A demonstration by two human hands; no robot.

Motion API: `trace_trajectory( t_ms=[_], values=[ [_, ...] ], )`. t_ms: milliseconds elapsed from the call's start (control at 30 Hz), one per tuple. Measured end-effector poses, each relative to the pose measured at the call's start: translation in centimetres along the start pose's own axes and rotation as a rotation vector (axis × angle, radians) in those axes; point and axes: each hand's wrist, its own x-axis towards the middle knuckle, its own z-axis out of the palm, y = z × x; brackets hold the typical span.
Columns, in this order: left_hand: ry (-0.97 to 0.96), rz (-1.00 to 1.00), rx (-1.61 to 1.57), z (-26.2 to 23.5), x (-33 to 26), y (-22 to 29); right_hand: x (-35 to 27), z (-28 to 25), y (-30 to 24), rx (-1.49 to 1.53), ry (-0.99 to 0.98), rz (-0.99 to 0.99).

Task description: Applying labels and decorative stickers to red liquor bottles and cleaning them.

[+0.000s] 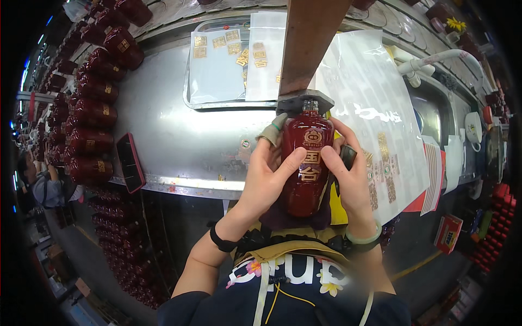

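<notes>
Red bottle, neck pointing forward, long axis running fore-and-aft, is pinched between left hand and right hand.

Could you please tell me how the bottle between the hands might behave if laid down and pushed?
The bottle may feel slippery, given its glossy surface. Its rounded body suggests it could roll when lying down.
</notes>
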Motion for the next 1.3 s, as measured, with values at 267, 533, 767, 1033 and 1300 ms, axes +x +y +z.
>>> trace_trajectory(
  t_ms=[267,533,767,1033,1300],
  values=[
    [0.090,0.041,-0.038,0.4,1.6,-0.1,0.9,0.9,-0.7,0.009,0.051,0.020],
    [0.060,0.030,-0.050,0.6,2.0,-0.1,1.1,1.0,-0.3,0.025,0.049,0.004],
    [0.066,0.021,-0.050,0.7,1.9,0.1,1.0,1.1,-0.4,0.033,0.056,0.003],
    [-0.016,0.070,0.089,0.3,-0.3,-0.5,0.8,0.3,-0.1,-0.044,0.013,-0.021],
    [-0.025,0.045,0.081,0.3,-0.2,0.0,0.9,0.2,-0.3,-0.064,0.004,-0.047]
  ],
)
